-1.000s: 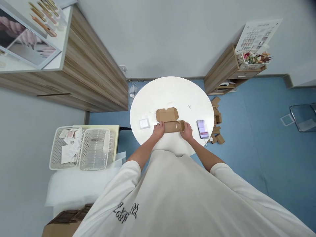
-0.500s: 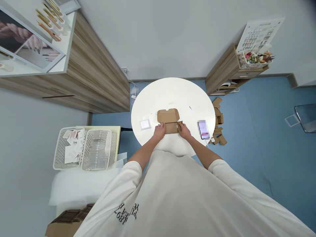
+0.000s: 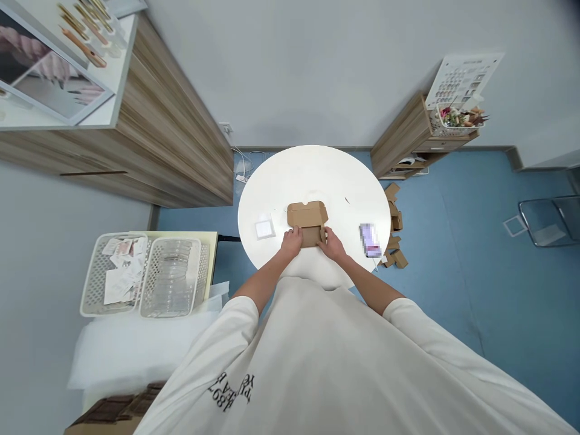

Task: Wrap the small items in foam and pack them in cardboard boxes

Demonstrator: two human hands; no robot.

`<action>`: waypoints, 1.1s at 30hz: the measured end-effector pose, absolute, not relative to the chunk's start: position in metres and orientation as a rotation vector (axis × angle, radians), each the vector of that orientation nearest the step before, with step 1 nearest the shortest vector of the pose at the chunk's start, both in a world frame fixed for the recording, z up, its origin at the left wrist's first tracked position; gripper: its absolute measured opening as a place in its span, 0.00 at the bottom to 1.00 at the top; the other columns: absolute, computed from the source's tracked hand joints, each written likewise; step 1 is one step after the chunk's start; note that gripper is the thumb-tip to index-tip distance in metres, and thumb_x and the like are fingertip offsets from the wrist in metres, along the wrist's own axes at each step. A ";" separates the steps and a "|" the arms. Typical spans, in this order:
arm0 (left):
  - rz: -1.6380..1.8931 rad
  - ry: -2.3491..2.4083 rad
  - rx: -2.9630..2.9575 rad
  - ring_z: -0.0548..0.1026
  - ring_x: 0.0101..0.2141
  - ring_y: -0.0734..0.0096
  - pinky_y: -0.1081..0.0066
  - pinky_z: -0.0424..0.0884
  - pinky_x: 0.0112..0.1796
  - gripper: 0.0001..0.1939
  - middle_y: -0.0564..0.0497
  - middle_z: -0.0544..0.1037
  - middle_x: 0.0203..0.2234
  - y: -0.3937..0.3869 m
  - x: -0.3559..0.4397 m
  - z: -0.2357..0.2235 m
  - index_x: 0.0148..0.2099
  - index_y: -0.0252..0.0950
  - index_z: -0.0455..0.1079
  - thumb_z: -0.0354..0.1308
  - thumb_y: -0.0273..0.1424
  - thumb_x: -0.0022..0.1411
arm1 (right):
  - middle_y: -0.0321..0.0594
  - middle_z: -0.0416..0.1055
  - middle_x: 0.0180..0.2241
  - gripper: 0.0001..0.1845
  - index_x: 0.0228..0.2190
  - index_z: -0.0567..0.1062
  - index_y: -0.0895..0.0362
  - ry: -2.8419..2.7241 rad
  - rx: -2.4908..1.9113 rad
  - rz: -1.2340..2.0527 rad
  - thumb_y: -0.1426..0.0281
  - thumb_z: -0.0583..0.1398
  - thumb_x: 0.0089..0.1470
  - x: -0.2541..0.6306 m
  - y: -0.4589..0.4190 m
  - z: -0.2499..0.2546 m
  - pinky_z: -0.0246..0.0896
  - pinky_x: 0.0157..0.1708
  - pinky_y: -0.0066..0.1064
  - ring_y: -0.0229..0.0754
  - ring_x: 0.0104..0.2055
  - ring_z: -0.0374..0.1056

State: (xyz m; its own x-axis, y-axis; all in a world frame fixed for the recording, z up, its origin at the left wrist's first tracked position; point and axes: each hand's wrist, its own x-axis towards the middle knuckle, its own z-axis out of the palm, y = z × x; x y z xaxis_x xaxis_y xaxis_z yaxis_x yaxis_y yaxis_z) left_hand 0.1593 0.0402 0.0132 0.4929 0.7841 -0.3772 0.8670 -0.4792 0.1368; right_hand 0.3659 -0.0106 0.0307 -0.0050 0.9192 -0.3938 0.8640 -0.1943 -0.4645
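Brown rectangular cardboard box (image 3: 311,237) looks about half folded imo, hinged brown lid (image 3: 307,215) not closed yet, left hand (image 3: 292,240) gripping one end, right hand (image 3: 332,244) pinching the other

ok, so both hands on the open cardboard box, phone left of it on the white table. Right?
One fix: the phone lies right of the open cardboard box, per the head view. Rest holds: left hand and right hand on the box, phone on the white table.

Pale wall (image 3: 308,72), blue floor (image 3: 471,266); wood-grain cabinet (image 3: 163,133) left, smaller drawer unit (image 3: 408,130) right.
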 end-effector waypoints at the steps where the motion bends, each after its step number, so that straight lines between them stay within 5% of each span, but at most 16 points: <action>1: -0.377 1.389 2.433 0.69 0.51 0.48 0.59 0.63 0.49 0.44 0.33 0.64 0.59 0.040 0.159 0.013 0.69 0.32 0.51 0.66 0.27 0.54 | 0.49 0.64 0.59 0.34 0.66 0.54 0.53 -1.949 -2.139 0.970 0.63 0.57 0.63 0.366 -0.012 0.030 0.63 0.51 0.39 0.50 0.56 0.65; 5: -0.363 1.388 2.426 0.68 0.51 0.48 0.59 0.63 0.49 0.45 0.32 0.64 0.58 0.040 0.158 0.013 0.70 0.31 0.51 0.65 0.25 0.53 | 0.50 0.62 0.59 0.24 0.59 0.64 0.55 -2.062 -2.109 0.964 0.60 0.55 0.65 0.367 -0.014 0.028 0.62 0.51 0.36 0.47 0.55 0.66; 14: -0.274 1.375 2.344 0.67 0.52 0.46 0.57 0.61 0.50 0.45 0.31 0.63 0.59 0.039 0.155 0.014 0.71 0.30 0.49 0.64 0.24 0.55 | 0.56 0.61 0.56 0.21 0.55 0.70 0.59 -2.634 -2.207 0.770 0.61 0.56 0.64 0.360 0.001 0.038 0.58 0.53 0.45 0.57 0.55 0.61; 27: -0.271 1.373 2.378 0.67 0.52 0.47 0.58 0.61 0.49 0.44 0.32 0.64 0.58 0.038 0.153 0.018 0.70 0.29 0.50 0.64 0.23 0.54 | 0.61 0.59 0.57 0.28 0.57 0.68 0.62 -2.736 -2.274 0.703 0.60 0.59 0.61 0.345 0.002 0.035 0.57 0.54 0.48 0.61 0.57 0.57; 33: -0.285 1.364 2.366 0.67 0.53 0.46 0.57 0.61 0.50 0.46 0.32 0.63 0.59 0.039 0.154 0.016 0.71 0.32 0.48 0.63 0.26 0.55 | 0.56 0.53 0.63 0.24 0.59 0.62 0.58 -2.527 -2.214 0.830 0.70 0.56 0.63 0.356 0.001 0.039 0.63 0.50 0.41 0.54 0.54 0.61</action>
State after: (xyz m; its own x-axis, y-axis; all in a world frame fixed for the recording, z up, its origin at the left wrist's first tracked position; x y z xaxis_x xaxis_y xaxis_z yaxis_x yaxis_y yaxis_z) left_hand 0.1540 0.0393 0.0160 0.5050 0.7827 -0.3638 0.8629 -0.4484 0.2333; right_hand 0.3564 0.0008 0.0388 -0.1518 0.8356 -0.5280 0.9859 0.0901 -0.1409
